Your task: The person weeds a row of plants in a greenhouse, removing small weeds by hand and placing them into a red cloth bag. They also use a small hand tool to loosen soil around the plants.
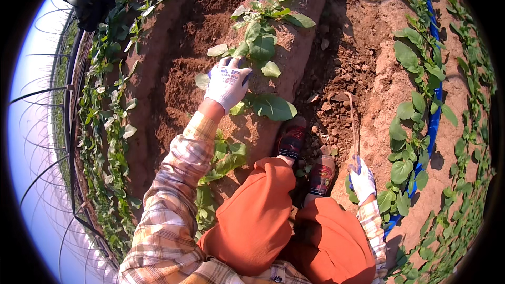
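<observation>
My left hand (229, 83), in a white knit glove with a blue palm, reaches down to the leafy green plant (256, 43) on the soil ridge before me. Its fingertips are at the lower leaves, partly hidden, and I cannot tell whether they grip anything. Just below that hand spreads a large green leaf (272, 106). On the right, my gloved right hand (362, 178) is closed around the lower end of a thin, light brown stick-like tool (353, 126). The tool's far end is bent and lies over the crumbly soil of the furrow.
A blue hose (434, 114) runs along the leafy row at right. My shoes (321, 175) stand in the furrow of loose clods (335, 75). Another plant row (114, 126) lies left, beside dark frame pipes (69, 98). A person in dark clothing (92, 6) is at the upper left.
</observation>
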`<state>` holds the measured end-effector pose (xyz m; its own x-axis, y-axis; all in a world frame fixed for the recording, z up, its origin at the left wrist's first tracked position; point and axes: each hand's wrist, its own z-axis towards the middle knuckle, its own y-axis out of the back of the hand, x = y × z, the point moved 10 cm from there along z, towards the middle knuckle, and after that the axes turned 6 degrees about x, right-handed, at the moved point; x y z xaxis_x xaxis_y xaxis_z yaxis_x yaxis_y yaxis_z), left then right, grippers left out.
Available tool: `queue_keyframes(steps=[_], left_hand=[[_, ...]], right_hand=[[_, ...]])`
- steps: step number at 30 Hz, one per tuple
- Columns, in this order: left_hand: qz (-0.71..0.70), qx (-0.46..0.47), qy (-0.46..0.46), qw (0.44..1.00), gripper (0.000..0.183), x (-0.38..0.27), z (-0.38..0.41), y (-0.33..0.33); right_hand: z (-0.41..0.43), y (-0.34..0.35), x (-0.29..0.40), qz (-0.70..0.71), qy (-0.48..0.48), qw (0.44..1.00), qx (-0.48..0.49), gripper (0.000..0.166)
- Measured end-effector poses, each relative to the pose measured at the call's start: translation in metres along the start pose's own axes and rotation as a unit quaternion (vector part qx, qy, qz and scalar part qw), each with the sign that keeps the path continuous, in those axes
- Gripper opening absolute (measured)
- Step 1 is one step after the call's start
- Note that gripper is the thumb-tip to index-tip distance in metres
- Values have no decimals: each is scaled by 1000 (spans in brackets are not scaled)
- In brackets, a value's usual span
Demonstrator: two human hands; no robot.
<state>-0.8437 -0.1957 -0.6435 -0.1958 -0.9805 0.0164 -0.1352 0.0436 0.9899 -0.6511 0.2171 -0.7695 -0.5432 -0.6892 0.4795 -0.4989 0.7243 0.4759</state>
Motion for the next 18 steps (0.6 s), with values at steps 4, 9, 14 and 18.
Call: queue_keyframes(steps=[4, 9, 14, 18], left_hand=[[81, 67, 118, 987, 37, 45, 28, -9], [15, 193, 185, 963, 36, 92, 22, -32], [153, 129, 132, 971, 45, 57, 31, -13], [132, 139, 116, 975, 40, 57, 43, -31]], right_hand=[[9, 2, -15, -47, 73, 995, -42, 46], [3, 1, 5, -9, 9, 1000, 27, 48], [12, -1, -22, -13, -6, 1000, 18, 48], [11, -1, -17, -37, 32, 999, 0, 41]])
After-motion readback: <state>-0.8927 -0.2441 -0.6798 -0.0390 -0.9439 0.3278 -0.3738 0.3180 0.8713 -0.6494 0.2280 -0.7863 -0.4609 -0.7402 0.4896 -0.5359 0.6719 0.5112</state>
